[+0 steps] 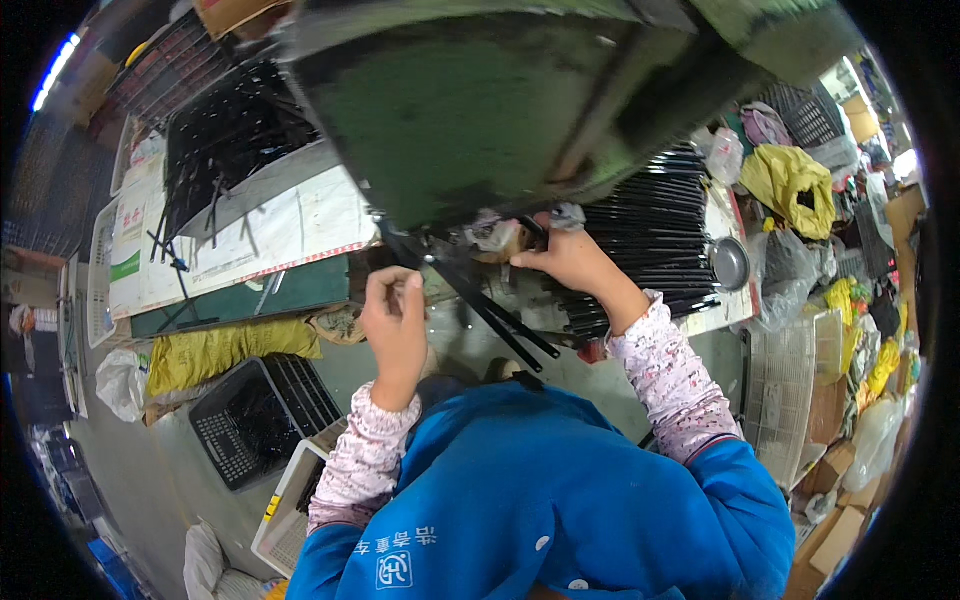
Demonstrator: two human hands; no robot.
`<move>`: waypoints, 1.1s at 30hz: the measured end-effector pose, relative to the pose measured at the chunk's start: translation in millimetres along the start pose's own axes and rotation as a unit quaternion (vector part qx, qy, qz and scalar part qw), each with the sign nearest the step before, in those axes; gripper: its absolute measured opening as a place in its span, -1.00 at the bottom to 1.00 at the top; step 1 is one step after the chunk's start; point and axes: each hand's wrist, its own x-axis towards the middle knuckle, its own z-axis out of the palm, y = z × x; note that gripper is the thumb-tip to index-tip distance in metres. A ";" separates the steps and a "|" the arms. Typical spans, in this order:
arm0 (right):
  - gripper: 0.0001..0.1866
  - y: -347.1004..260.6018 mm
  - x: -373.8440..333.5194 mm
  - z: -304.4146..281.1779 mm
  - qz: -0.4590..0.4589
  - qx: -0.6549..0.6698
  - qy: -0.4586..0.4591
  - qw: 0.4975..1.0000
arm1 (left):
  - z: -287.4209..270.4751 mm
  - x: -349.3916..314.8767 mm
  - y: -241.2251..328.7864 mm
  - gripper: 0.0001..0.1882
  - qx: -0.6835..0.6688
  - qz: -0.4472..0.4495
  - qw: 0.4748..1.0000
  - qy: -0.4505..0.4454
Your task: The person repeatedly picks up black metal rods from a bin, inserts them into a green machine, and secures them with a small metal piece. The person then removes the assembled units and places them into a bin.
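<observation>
Two long black tubes [490,315] meet at a small bright joint under the green machine housing [450,120] and slant down toward my body. My left hand [393,325] is raised just left of that joint, its fingers curled and the thumb near the index finger. Whatever it may pinch is too small to make out. My right hand [575,262] reaches in under the housing's lower edge, fingers bent round a dark piece beside a dirty, wrapped machine part [497,238]. Its fingertips are partly hidden. Close by on the right lies a thick stack of black tubes [650,235].
A round metal dish [730,264] sits at the stack's right end. To the left, a white-covered table [300,220] bears a black bin [235,130] and loose black pieces. Black crates [245,425] and a white basket [285,510] stand on the floor. Bags [790,185] crowd the right.
</observation>
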 end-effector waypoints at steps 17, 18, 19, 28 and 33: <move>-0.89 -36.8 -47.9 18.7 -0.258 -0.141 0.216 0.931 | 35.5 -38.0 24.7 -0.75 -0.279 -0.131 0.951 0.009; -0.86 -35.6 -46.2 20.2 -0.274 -0.129 0.218 0.928 | 34.2 -39.3 26.2 -0.75 -0.276 -0.130 0.952 0.014; -0.83 -36.3 -44.4 21.5 -0.292 -0.118 0.220 0.923 | 31.6 -41.0 27.2 -0.75 -0.275 -0.128 0.953 0.019; -0.89 -54.0 -21.1 44.6 -0.353 -0.098 0.206 0.907 | -0.5 -15.6 28.8 -0.64 -0.212 -0.168 0.957 0.108; -0.86 -51.4 -9.9 43.5 -0.350 -0.117 0.220 0.903 | -6.1 -8.8 23.2 -0.61 -0.257 -0.190 0.947 0.028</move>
